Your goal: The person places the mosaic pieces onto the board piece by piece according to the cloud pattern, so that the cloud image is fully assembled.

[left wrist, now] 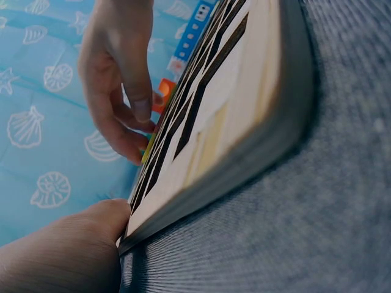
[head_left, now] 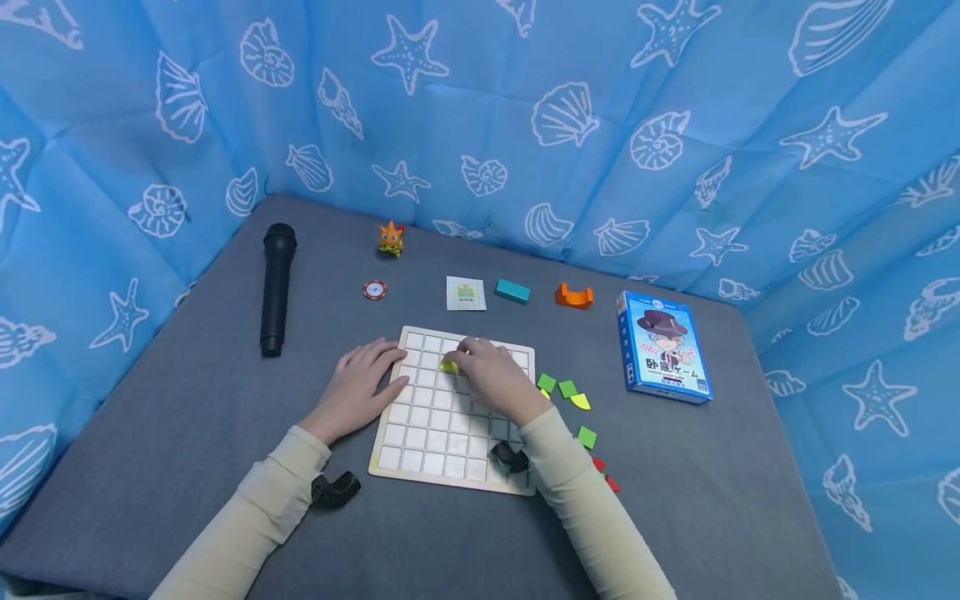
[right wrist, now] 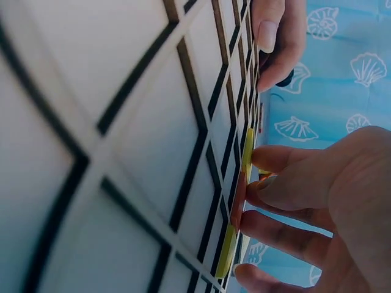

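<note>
A wooden-framed white grid board [head_left: 420, 417] lies flat on the grey table. My left hand [head_left: 360, 387] rests along its left edge, fingers extended, with the thumb at the frame. Over the upper middle squares is my right hand [head_left: 495, 379], its fingertips touching small tiles. In the head view a yellow tile [head_left: 448, 366] shows beside those fingertips. The right wrist view has a yellow tile [right wrist: 247, 151], a red tile [right wrist: 238, 198] and another yellow tile [right wrist: 226, 253] in a row under the loosely bent fingers. The right hand hides several squares.
Loose green tiles [head_left: 587, 437], a yellow piece [head_left: 581, 402] and red pieces [head_left: 612, 483] lie right of the board. Behind it are a card [head_left: 466, 293], a teal block [head_left: 512, 291], an orange block [head_left: 573, 297], a chip [head_left: 374, 290] and a figurine [head_left: 391, 239]. A microphone [head_left: 277, 287] and box [head_left: 664, 346] flank them.
</note>
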`<state>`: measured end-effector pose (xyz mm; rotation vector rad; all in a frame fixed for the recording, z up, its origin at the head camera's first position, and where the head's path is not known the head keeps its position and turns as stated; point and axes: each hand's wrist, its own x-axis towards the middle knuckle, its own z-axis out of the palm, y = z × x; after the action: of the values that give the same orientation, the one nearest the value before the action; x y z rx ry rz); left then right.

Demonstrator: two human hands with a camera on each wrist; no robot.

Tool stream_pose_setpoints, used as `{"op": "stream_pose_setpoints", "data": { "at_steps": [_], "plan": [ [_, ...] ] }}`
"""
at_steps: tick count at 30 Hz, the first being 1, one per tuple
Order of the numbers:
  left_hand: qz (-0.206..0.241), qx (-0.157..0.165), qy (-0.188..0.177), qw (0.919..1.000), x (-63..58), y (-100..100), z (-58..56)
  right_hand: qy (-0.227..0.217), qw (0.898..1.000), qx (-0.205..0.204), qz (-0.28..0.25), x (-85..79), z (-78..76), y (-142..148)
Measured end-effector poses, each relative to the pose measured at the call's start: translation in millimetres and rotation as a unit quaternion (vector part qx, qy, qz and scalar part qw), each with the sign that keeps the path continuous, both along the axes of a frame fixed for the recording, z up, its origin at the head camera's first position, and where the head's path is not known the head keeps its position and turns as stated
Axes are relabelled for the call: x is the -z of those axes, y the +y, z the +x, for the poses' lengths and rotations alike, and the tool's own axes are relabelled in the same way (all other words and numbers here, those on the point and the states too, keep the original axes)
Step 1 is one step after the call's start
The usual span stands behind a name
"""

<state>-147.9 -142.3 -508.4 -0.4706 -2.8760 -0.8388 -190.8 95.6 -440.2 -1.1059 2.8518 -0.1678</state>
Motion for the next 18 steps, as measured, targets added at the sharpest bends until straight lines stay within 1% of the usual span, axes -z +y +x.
{"op": "stream_pose_setpoints", "data": {
  "at_steps": [4,7,9,11,14,18],
  "plan": [
    [0.003,0.002,-0.002,1.0,0.3,0.1,0.1,-0.022,0.999,0.009,-0.039,-3.2,2.4,6.7],
    [0.006,0.001,-0.002,1.0,-0.4,-0.5,0.8,-0.014,0.998,0.015,-0.067,-8.3,4.8,18.1],
    [0.008,0.001,-0.004,1.0,-0.7,-1.0,0.9,-0.001,0.997,0.024,-0.068,-12.7,7.3,28.9],
    [0.007,0.001,-0.005,1.0,-0.6,-1.2,0.6,0.002,0.997,0.04,-0.062,-17.5,10.5,41.6],
    [0.005,0.002,-0.007,1.0,-0.1,-1.6,-0.4,-0.006,0.996,0.066,-0.054,-23.7,16.1,63.6],
    [0.005,0.003,-0.008,0.9999,0.1,-1.4,-0.8,-0.015,0.993,0.094,-0.064,-27.1,23.1,95.3]
  ]
}}
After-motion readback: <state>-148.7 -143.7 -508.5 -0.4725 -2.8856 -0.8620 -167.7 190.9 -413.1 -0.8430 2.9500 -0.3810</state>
